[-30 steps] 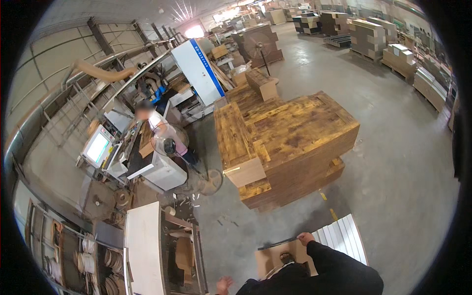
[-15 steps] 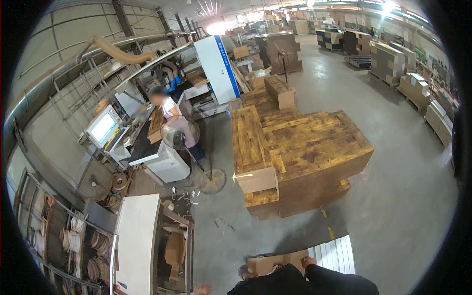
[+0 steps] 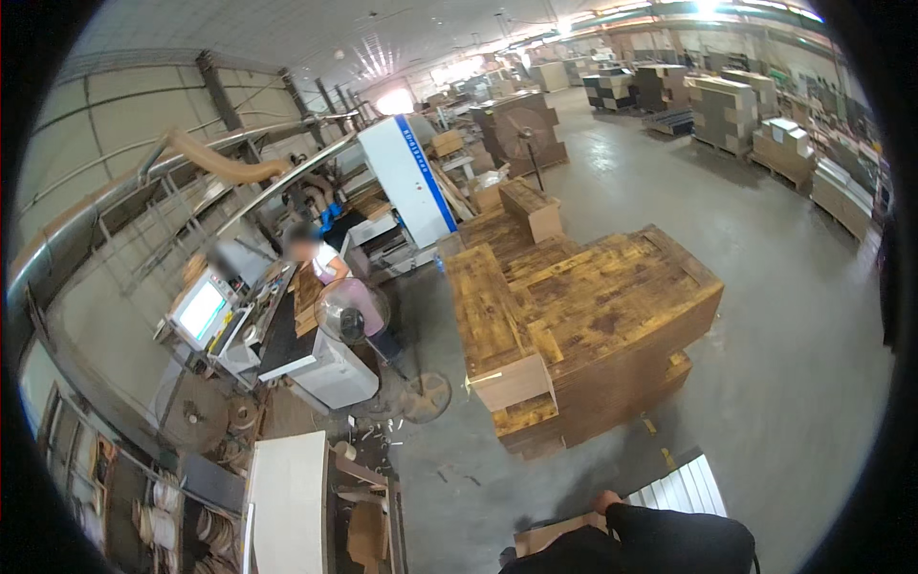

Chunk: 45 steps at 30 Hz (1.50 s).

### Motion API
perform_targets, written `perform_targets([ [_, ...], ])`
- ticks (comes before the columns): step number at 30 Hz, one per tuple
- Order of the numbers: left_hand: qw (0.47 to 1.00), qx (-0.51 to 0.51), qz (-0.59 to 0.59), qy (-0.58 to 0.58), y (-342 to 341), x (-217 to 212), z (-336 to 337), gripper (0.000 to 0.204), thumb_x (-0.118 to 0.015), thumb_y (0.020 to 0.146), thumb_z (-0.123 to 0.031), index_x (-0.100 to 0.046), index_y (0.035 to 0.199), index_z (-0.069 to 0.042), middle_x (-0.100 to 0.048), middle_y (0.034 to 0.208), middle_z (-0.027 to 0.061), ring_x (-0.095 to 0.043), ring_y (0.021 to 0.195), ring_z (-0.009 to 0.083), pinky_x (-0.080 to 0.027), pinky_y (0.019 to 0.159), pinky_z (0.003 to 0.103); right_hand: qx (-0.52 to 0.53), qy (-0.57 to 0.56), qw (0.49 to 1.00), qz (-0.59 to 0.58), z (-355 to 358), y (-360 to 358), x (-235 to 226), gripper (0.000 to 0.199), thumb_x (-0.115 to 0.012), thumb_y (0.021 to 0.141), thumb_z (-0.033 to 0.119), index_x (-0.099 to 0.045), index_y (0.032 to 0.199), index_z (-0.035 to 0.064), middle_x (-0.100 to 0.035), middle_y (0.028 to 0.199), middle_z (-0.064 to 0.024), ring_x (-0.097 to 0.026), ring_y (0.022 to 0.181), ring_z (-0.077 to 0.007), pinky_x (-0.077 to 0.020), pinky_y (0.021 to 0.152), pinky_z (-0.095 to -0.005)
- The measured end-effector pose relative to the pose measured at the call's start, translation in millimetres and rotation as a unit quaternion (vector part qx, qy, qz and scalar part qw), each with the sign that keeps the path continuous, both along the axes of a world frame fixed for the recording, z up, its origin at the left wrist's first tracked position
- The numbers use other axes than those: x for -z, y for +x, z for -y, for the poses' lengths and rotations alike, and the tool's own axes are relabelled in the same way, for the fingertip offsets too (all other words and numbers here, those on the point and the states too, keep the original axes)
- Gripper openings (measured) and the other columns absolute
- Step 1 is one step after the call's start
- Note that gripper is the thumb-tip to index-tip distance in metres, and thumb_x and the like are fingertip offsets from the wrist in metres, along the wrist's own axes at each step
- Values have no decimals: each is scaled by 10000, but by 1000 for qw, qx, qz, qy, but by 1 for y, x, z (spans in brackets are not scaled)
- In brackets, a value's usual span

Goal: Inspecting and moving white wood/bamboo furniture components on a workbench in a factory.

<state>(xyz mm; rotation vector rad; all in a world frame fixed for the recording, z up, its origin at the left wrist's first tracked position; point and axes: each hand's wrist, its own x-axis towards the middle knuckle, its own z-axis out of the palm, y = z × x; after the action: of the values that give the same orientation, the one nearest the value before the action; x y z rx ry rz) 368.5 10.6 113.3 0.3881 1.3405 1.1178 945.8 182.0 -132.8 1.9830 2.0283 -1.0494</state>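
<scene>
My right hand (image 3: 605, 500) shows at the lower edge, beyond my dark sleeve (image 3: 669, 538). It is beside a brown board (image 3: 559, 532) and a stack of white strip-like panels (image 3: 681, 490). The fingers are too small and blurred to show whether they grip anything. My left hand is out of the picture. Ahead of me stands a large stack of wood-grain panels (image 3: 612, 297), with a narrower stack (image 3: 488, 306) along its left side.
To the left, a co-worker (image 3: 349, 292) stands at a machine (image 3: 330, 373) behind a pedestal fan (image 3: 352, 314). A white-topped table (image 3: 287, 483) is at lower left. Scraps (image 3: 382, 430) lie on the floor. More panel stacks (image 3: 722, 115) stand at the far right.
My view has shifted, so the near stacks and table sit lower. My left hand, at the lower edge before, has left the picture. My right hand stays near the brown board and white panels.
</scene>
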Motion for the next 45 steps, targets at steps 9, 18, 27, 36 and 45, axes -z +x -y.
perform_targets([
  [9,987,97,-125,-42,10,-22,-34,575,-510,1080,-448,-510,1446,-5,-659,1326,204,-635,1180,368,-527,994,532,205,-52,950,-231,-20,-53,2,308,-677,922,376,-803,1134,191,-788,1134,-118,-737,1052,-320,-571,929,-414],
  [18,961,160,-212,-79,57,-15,-26,601,-507,1087,-462,-476,1504,-31,-629,1396,195,-599,1259,379,-499,1049,539,199,-109,961,-161,7,-16,66,340,-661,941,397,-798,1152,168,-807,1016,-69,-761,885,-218,-600,854,-373],
  [27,929,221,-275,-115,86,12,19,633,-504,1093,-476,-442,1563,-57,-598,1466,186,-563,1338,391,-471,1105,545,175,-38,959,-218,36,34,55,325,-662,943,384,-786,1091,122,-785,905,-77,-740,812,-215,-593,751,-393],
  [36,918,225,-299,-133,109,68,94,668,-500,1099,-490,-408,1621,-82,-568,1536,177,-527,1417,403,-444,1161,552,225,-135,946,-192,79,92,24,448,-789,890,397,-745,1234,114,-794,1049,-115,-759,983,-264,-598,866,-404],
  [45,988,-2,106,-112,98,142,200,119,-528,1097,-320,-515,1022,-228,-452,900,-34,-444,753,146,-361,616,340,176,-164,969,-60,29,44,26,474,-830,879,384,-716,1257,122,-789,1064,-89,-749,974,-266,-606,899,-406],
])
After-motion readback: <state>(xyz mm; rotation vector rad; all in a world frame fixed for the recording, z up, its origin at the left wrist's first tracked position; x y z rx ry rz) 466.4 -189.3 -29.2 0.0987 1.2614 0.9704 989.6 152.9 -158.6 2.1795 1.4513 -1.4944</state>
